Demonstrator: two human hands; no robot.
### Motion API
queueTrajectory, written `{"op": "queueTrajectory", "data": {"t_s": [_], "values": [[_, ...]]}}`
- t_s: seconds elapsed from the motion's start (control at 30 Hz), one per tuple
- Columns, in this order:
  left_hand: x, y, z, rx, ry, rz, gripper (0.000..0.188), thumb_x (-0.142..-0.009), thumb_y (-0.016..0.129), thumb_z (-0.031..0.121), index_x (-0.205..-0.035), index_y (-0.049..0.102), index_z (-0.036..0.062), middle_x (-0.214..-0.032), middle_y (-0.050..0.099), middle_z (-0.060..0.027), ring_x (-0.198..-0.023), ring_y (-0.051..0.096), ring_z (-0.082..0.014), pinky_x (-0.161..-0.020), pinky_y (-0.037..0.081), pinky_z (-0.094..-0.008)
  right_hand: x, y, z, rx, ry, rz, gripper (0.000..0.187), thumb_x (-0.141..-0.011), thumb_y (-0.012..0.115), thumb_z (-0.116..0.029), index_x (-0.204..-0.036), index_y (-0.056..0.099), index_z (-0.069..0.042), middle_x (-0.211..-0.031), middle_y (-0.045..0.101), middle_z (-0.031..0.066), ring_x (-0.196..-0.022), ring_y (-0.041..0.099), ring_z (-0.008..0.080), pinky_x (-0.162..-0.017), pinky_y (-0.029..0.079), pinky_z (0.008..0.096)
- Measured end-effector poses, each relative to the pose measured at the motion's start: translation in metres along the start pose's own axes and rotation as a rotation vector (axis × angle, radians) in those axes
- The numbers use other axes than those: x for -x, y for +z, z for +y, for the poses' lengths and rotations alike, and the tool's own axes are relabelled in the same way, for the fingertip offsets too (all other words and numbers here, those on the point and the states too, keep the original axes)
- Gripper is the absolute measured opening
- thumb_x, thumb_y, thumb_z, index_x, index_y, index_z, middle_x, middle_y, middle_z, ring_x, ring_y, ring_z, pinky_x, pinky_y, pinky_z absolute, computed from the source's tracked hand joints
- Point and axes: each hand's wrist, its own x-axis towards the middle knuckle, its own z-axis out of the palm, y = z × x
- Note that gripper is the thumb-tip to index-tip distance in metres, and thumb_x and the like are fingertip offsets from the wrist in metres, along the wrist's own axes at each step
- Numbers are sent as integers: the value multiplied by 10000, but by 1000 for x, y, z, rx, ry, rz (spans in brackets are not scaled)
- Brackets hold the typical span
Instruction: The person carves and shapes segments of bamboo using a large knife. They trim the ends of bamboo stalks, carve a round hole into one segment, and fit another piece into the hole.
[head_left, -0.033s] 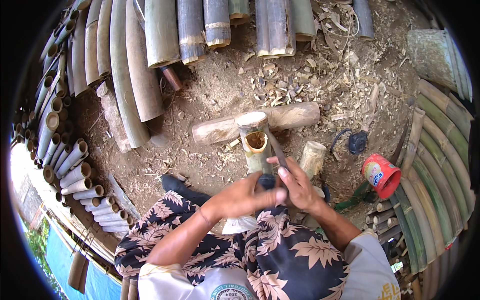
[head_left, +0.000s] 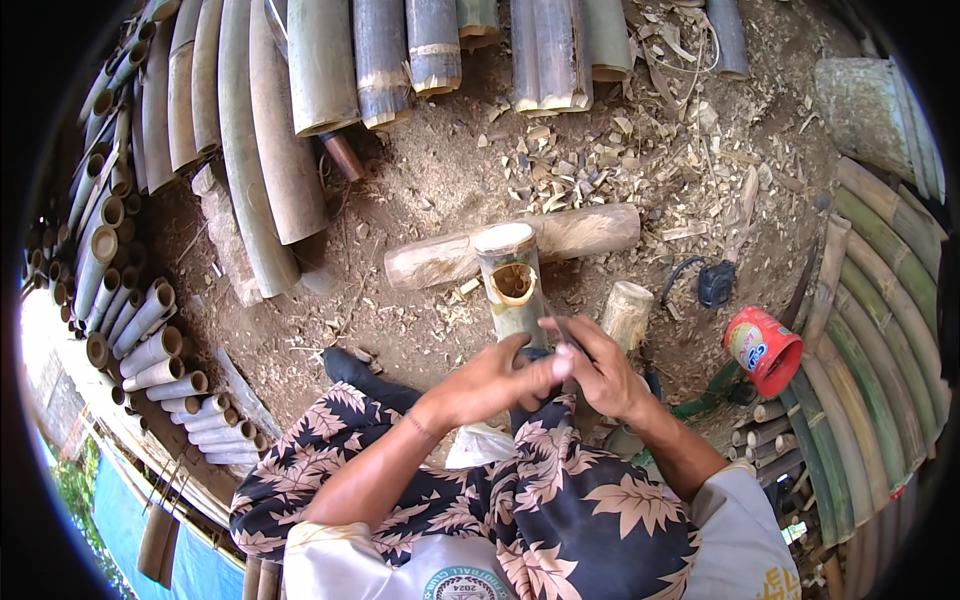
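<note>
In front of me a bamboo section (head_left: 515, 322) with a hole cut in its upper side leans on a thick wooden log (head_left: 430, 262). My right hand (head_left: 608, 375) is closed around a knife (head_left: 563, 334), of which only a dark, blurred bit shows by the index finger; its handle is hidden. Close beside it is my left hand (head_left: 478, 388), its thumb apart from the stretched fingers, the fingertips at the right hand's thumb. Whether they touch is unclear from the blur. Both hands are just nearer to me than the bamboo.
A short wood block (head_left: 627, 310) stands right of the bamboo. Farther right lie a dark box-shaped object (head_left: 716, 285) with a cord and a red tub (head_left: 764, 352). Bamboo poles (head_left: 324, 70) line the far side; cut tubes (head_left: 155, 348) are stacked left. Wood chips (head_left: 560, 160) litter the dirt.
The knife blade, seen before along the bamboo's right side, has drawn back toward me and is now mostly out of sight. My right hand has turned a little; the bamboo has stayed put.
</note>
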Motion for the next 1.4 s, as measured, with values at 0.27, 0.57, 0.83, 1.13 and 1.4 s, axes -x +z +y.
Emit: {"op": "queueTrajectory", "data": {"t_s": [0.27, 0.57, 0.83, 1.13, 1.4], "values": [[-118, 29, -36, 184, 3, 494, 507, -927, 551, 410, -773, 665, -59, -558, 590, -97, -583, 631, -152, -494, 479, -309, -31, -22, 8, 437, 219, -116, 386, -810, 670, -178, -1174, 571, -95, -740, 666, 224, -699, 656, 434, -622, 530, 493], [-94, 20, -31, 1582, 329, 31, 330, -977, 497, 290, -1171, 615, 52, -783, 591, 32, -651, 524, -65, -592, 431, -225, -119, -34, -74, 1076, -114, -687, 235, -793, 664, -131, -995, 651, -12, -750, 702, 157, -678, 720, 277, -564, 564, 403], [-95, 22, 3, 403, -67, 428, 311, -960, 495, 245, -837, 655, 8, -614, 579, -37, -484, 496, -101, -454, 401, -278, -60, -38, -41, 579, 265, -261, 327, -835, 612, -113, -1133, 579, 19, -769, 687, 216, -720, 684, 412, -637, 558, 477], [-79, 17, -1, 1439, 110, 337, 297, -963, 486, 228, -1060, 637, -8, -684, 600, -47, -550, 533, -131, -502, 400, -248, -116, -36, -76, 947, -59, -625, 271, -813, 622, -116, -1016, 594, 62, -685, 659, 228, -631, 685, 377, -568, 550, 440], [-85, 17, 8, 687, -17, 333, 285, -956, 527, 244, -930, 676, 2, -635, 620, -51, -520, 542, -109, -490, 422, -246, -68, -44, -53, 703, 252, -360, 283, -848, 594, -138, -1118, 590, -52, -715, 670, 227, -690, 677, 414, -616, 542, 497]]}}
